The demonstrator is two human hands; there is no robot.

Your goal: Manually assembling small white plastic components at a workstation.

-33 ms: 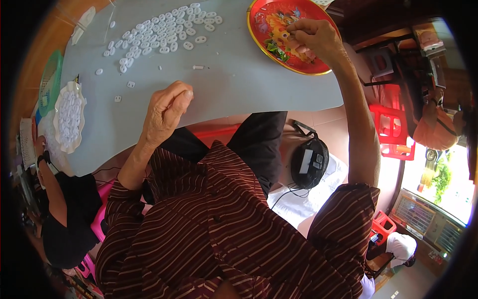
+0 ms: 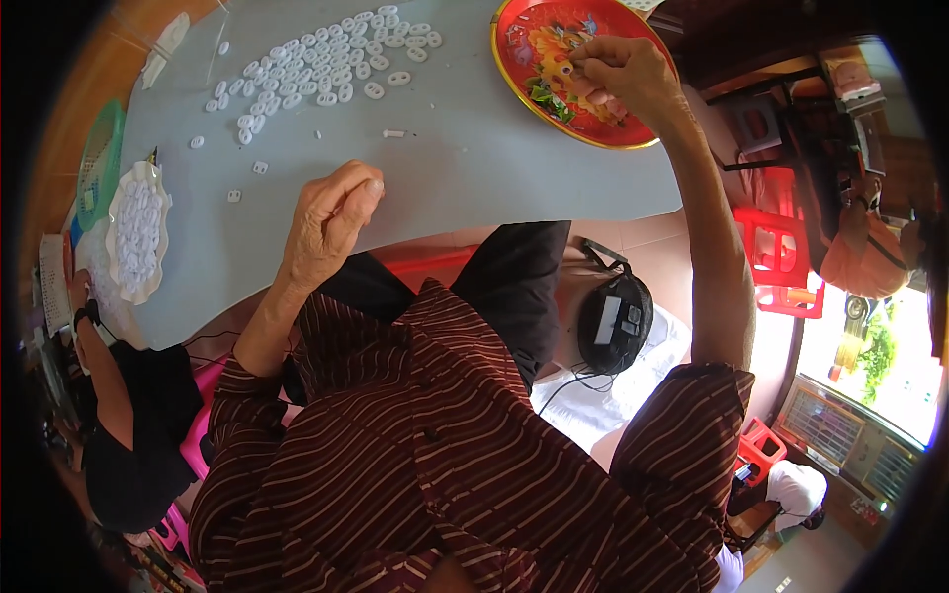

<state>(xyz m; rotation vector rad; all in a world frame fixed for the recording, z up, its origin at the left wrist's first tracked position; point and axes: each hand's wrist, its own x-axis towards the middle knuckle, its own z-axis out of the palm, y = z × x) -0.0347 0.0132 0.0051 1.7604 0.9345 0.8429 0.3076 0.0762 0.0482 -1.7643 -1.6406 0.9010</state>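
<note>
Loose white pieces (image 2: 345, 93) lie left of the red tray (image 2: 591, 132), how many finished unclear; the right hand (image 2: 630, 81) pinches together over it, the left hand (image 2: 331, 212) curls closed, contents hidden.

Dark maroon shirt (image 2: 465, 445), finely striped in pale tan, elbow-length sleeves (image 2: 682, 425), black trousers (image 2: 516, 287)

I have the left hand (image 2: 336, 212) curled into a loose fist, left forearm (image 2: 265, 331) angled up, elbow bent. Right arm (image 2: 720, 247) extends farther; I see the right hand (image 2: 628, 79) turned inward, thumb and forefinger pinched, remaining fingers curled beneath.
</note>
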